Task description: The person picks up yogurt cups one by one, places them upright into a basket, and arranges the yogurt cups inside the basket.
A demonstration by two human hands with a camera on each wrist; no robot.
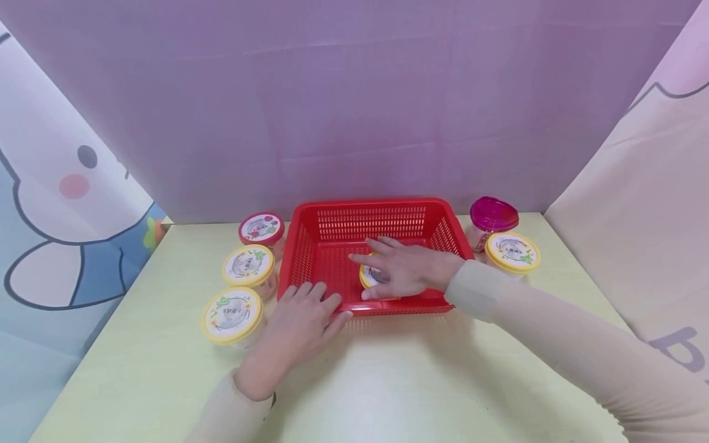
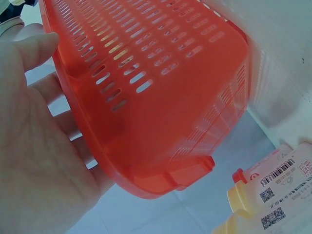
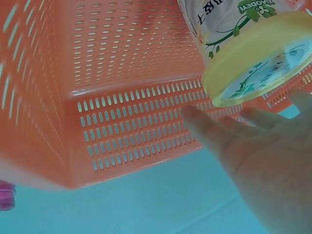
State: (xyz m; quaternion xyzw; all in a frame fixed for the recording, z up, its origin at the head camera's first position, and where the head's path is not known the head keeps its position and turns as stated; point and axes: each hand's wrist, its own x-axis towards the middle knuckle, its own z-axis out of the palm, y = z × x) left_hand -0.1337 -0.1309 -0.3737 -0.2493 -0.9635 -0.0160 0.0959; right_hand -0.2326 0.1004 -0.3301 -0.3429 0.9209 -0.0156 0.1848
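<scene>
A red plastic basket with slotted walls stands at the middle back of the table. My left hand holds its front left rim, fingers over the edge; in the left wrist view the thumb lies against the rim. Inside the basket sits a tub with a yellow lid. Over it is my right hand, palm down, fingers spread and partly covering the lid. In the right wrist view the fingers reach out straight beside the yellow-lidded tub, not curled round it.
Left of the basket stand a red-lidded tub and two yellow-lidded tubs, the back one and the front one. At the right are a magenta-lidded cup and a yellow-lidded tub. A purple cloth hangs behind.
</scene>
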